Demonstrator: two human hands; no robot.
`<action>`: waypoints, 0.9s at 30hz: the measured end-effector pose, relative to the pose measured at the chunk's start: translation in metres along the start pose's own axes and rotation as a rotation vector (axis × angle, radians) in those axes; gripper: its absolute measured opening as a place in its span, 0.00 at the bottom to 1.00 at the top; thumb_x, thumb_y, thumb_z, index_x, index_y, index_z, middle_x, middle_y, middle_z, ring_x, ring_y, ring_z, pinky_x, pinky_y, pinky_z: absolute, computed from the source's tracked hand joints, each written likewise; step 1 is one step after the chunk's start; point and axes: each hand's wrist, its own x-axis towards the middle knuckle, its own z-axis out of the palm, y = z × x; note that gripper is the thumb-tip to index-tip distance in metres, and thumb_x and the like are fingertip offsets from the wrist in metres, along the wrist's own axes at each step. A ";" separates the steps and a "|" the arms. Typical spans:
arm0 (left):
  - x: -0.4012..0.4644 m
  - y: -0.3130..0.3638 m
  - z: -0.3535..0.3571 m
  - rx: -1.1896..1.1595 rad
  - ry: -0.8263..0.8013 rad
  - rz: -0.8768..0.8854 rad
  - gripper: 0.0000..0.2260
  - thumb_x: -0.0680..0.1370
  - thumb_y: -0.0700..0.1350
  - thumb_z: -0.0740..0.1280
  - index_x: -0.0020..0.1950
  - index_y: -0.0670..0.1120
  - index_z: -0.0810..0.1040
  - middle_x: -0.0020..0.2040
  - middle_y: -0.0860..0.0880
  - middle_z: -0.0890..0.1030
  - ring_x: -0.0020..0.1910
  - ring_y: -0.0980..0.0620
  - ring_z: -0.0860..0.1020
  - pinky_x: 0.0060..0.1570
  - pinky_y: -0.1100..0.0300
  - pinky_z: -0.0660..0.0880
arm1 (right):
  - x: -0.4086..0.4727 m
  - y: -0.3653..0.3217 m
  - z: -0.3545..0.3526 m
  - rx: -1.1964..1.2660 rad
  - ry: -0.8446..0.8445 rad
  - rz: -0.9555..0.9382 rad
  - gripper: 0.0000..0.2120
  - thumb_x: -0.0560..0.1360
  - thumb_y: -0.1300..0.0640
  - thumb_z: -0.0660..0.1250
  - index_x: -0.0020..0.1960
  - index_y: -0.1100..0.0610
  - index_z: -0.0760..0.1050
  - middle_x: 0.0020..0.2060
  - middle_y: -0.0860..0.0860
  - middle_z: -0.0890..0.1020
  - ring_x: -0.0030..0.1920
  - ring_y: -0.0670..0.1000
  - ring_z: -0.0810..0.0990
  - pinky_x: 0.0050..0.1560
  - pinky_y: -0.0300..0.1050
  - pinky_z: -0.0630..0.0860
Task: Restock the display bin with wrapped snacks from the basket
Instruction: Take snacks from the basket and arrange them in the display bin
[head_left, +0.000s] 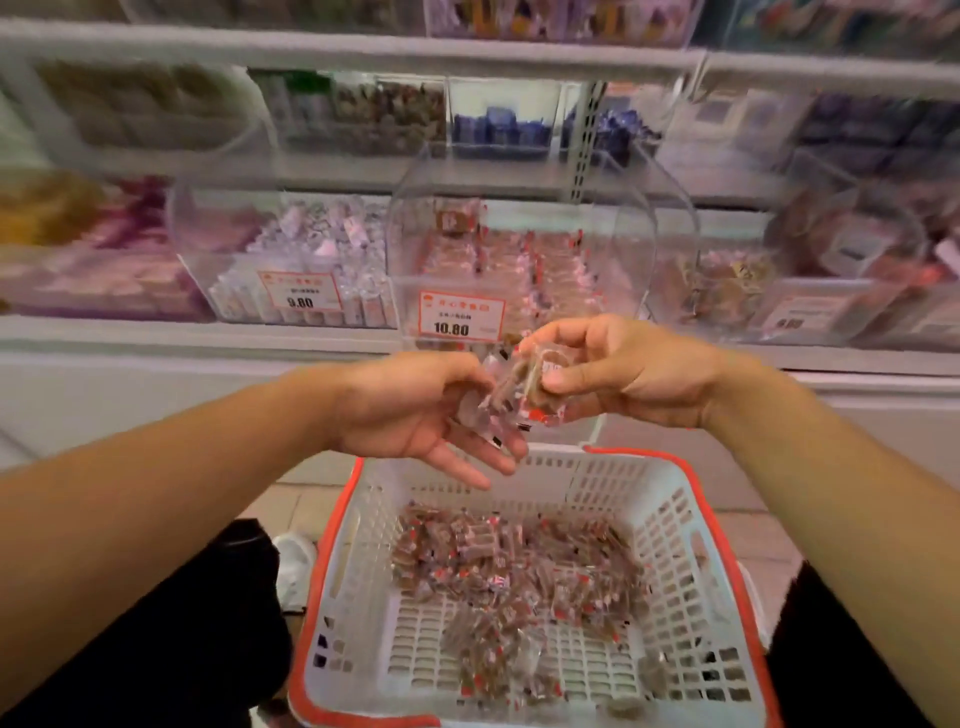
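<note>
Wrapped snacks (511, 582), small brown pieces in clear red-edged wrappers, were seen heaped in a white slotted plastic basket (670, 525) with a red rim, held below both hands. A few more of them (524, 387) were gripped between the two hands, which were brought together above the basket. The left hand (415, 410) was cupped palm-up under several wrappers; the right hand (623, 369) was pinched on one. Beyond them, a clear plastic display bin (519, 249) with a 10.80 price tag (461, 315) was seen partly filled with similar packets.
</note>
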 end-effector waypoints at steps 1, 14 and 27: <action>-0.008 0.010 0.002 -0.037 -0.063 0.010 0.20 0.82 0.52 0.54 0.63 0.40 0.76 0.55 0.38 0.82 0.53 0.41 0.82 0.46 0.50 0.82 | -0.002 -0.014 0.004 -0.047 0.025 -0.041 0.20 0.69 0.64 0.72 0.60 0.58 0.78 0.46 0.56 0.85 0.45 0.51 0.85 0.49 0.47 0.83; 0.009 0.039 0.011 -0.364 -0.314 0.100 0.19 0.78 0.44 0.59 0.65 0.38 0.77 0.65 0.33 0.76 0.65 0.36 0.75 0.57 0.51 0.80 | -0.029 -0.048 -0.001 -0.571 0.150 -0.272 0.24 0.76 0.68 0.68 0.69 0.54 0.73 0.58 0.50 0.84 0.57 0.46 0.83 0.54 0.36 0.78; 0.026 0.041 0.008 -0.352 -0.346 0.235 0.17 0.76 0.40 0.65 0.65 0.37 0.77 0.65 0.36 0.78 0.63 0.36 0.77 0.54 0.53 0.80 | -0.023 -0.037 -0.020 -0.298 0.450 -0.323 0.15 0.68 0.57 0.73 0.54 0.52 0.85 0.41 0.54 0.86 0.35 0.47 0.80 0.36 0.36 0.78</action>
